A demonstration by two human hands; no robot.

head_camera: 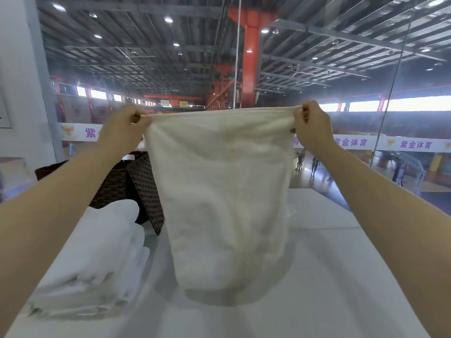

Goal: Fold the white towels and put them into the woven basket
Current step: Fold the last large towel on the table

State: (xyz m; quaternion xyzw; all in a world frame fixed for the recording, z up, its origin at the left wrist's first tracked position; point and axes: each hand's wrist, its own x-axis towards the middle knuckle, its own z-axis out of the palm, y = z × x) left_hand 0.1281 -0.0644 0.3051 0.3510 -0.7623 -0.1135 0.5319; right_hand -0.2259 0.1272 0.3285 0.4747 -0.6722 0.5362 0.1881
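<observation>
A white towel hangs in the air in front of me, stretched by its top edge above the white table. My left hand pinches the towel's upper left corner. At the upper right corner, my right hand pinches the cloth too. The towel's lower edge hangs just above the table and casts a shadow there. The dark brown woven basket stands at the back left of the table, partly hidden behind my left arm and the towel. A pile of white towels lies on the table in front of the basket.
A glass wall rises beyond the table's far edge, with a large sports hall below it. The table's right edge runs diagonally under my right forearm. A white wall stands at the far left.
</observation>
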